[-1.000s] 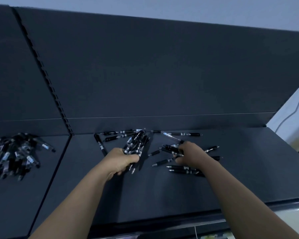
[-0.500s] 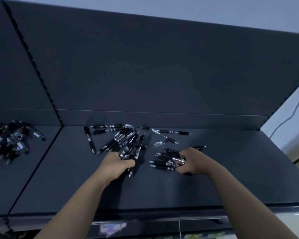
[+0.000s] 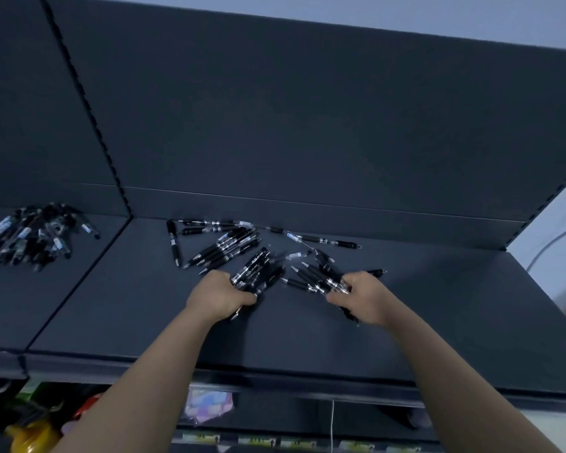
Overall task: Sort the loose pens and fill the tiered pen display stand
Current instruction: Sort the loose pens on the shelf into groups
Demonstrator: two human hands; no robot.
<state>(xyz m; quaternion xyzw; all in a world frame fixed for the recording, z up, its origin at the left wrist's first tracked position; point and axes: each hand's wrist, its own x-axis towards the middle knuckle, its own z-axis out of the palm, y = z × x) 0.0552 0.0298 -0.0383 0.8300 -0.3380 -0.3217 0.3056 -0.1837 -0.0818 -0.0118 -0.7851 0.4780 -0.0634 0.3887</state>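
Reaching across a dark shelf (image 3: pixel 438 315), we hold pens in both fists. Our left hand (image 3: pixel 221 297) is curled tight round a bundle of black pens (image 3: pixel 257 271) that fans out toward the far right. Our right hand (image 3: pixel 361 297) clasps a second bunch (image 3: pixel 314 279), with the tips pointing far and left. One pen end pokes out on the near side of that hand. Both bundles rest low on the shelf surface and sit close beside each other.

Just beyond our left hand lies a loose group of pens (image 3: pixel 226 248), laid roughly parallel on a slant. A single pen (image 3: pixel 174 245) lies to their left, pointing near to far. More pens (image 3: pixel 321 239) are strung end to end along the foot of the back panel (image 3: pixel 307 125).

Far left, past the slotted upright (image 3: pixel 85 103), a separate heap of pens (image 3: pixel 30 235) sits on the neighbouring shelf section. Below the near edge we see a yellow item (image 3: pixel 30 436) and a pastel packet (image 3: pixel 209 403) on a lower level. A white cable (image 3: pixel 556 240) runs down the wall at the right.
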